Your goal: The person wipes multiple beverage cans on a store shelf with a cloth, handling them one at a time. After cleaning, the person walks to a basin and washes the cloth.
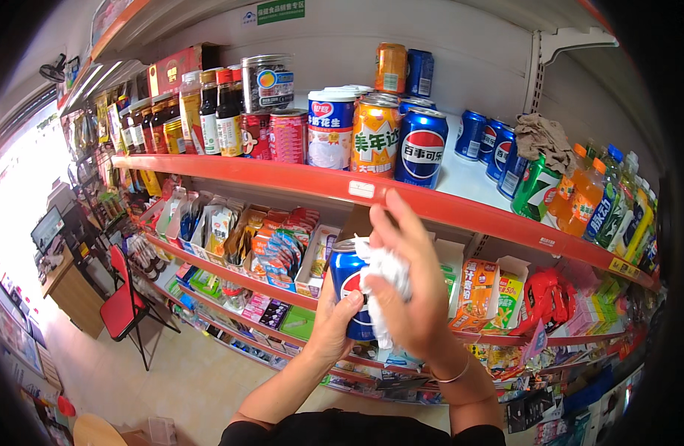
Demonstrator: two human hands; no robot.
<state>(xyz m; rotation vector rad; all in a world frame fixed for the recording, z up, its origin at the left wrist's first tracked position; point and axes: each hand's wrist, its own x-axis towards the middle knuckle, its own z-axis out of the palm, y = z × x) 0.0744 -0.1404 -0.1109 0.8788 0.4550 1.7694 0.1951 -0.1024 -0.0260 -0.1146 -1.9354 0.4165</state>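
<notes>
My left hand holds a blue Pepsi can upright in front of the shelves. A crumpled white tissue or cloth lies between the can's right side and my right hand, whose thumb and palm press on it; some of its fingers are raised and spread. Above, on the red-edged shelf, another blue Pepsi can stands at the front beside an orange soda can and a white-lidded can. A brown rag is draped over a green 7UP can.
Sauce bottles and a clear jar stand left on the upper shelf, several soft drink bottles right. Boxes of packaged snacks fill the shelf below. A red folding chair and a wooden desk stand at the left.
</notes>
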